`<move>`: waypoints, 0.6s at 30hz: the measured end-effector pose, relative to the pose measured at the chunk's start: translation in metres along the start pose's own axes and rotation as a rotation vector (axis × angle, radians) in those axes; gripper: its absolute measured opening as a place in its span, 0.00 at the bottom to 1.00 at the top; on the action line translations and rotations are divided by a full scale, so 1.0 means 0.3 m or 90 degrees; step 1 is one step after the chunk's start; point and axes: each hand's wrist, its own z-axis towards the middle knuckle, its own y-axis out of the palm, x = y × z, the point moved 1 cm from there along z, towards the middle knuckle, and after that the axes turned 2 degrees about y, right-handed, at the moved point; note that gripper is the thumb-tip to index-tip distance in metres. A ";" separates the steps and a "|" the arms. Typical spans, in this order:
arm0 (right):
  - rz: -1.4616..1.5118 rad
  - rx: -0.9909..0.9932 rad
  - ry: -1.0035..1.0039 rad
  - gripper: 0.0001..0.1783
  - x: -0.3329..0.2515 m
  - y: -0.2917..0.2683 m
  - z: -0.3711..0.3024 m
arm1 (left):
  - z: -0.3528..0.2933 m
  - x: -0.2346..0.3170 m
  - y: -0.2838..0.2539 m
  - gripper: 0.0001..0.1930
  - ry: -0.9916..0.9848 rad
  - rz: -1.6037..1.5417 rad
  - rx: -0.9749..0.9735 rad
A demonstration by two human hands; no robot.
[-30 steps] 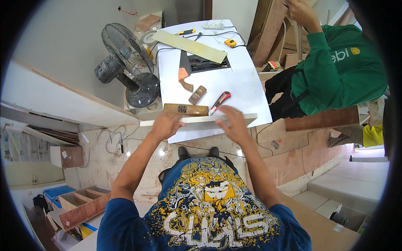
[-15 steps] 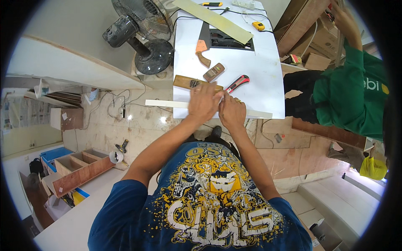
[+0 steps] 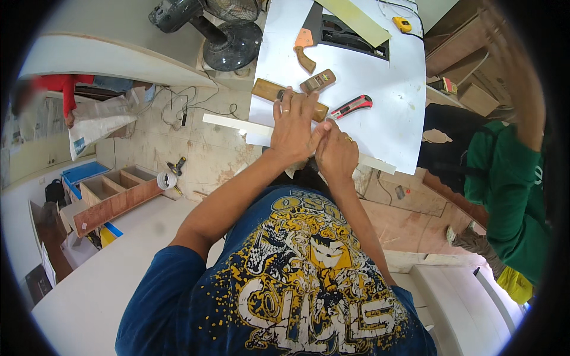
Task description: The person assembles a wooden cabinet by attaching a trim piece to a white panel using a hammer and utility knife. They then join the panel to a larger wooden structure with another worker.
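My left hand (image 3: pixel 292 127) is open, its fingers stretched and spread over a long white strip (image 3: pixel 234 122) at the table's near edge. Its fingertips reach the long wooden block plane (image 3: pixel 270 90); whether they press on it I cannot tell. Close beside it, my right hand (image 3: pixel 337 155) is closed on the strip, fingers curled and the thumb side near my left thumb. The strip's right end (image 3: pixel 380 164) sticks out past this hand. A red and black utility knife (image 3: pixel 354 105) lies just beyond my right hand. A smaller wooden plane (image 3: pixel 318 80) rests behind the long one.
On the white table (image 3: pixel 395 77) lie a handsaw (image 3: pixel 304 50), a black tool case (image 3: pixel 350 38), a pale yellow-green board (image 3: pixel 359 21) and a yellow tape measure (image 3: pixel 402 24). A fan (image 3: pixel 233 46) stands left. A co-worker in green (image 3: pixel 504 178) is at the right, another person in red (image 3: pixel 74 89) far left.
My left hand's fingers have spread apart; my right hand stays by the strip. The view has shifted. A person in red has appeared far left, and the green-sleeved arm reaches further into view.
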 end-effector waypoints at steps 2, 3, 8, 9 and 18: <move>0.007 -0.027 -0.022 0.23 0.007 0.000 0.004 | 0.038 -0.012 -0.003 0.42 -0.027 -0.027 -0.021; 0.010 -0.040 -0.031 0.23 0.013 -0.004 0.001 | 0.029 -0.007 0.005 0.39 -0.018 -0.009 0.016; 0.052 -0.112 -0.160 0.25 0.024 -0.100 -0.019 | 0.097 -0.121 -0.037 0.19 -0.257 -0.325 -0.051; 0.065 -0.133 -0.177 0.25 0.027 -0.110 -0.019 | 0.135 -0.161 -0.079 0.17 -0.373 -0.443 -0.116; 0.010 -0.119 -0.185 0.23 0.027 -0.084 -0.045 | 0.277 -0.531 -0.018 0.39 0.159 0.230 -0.330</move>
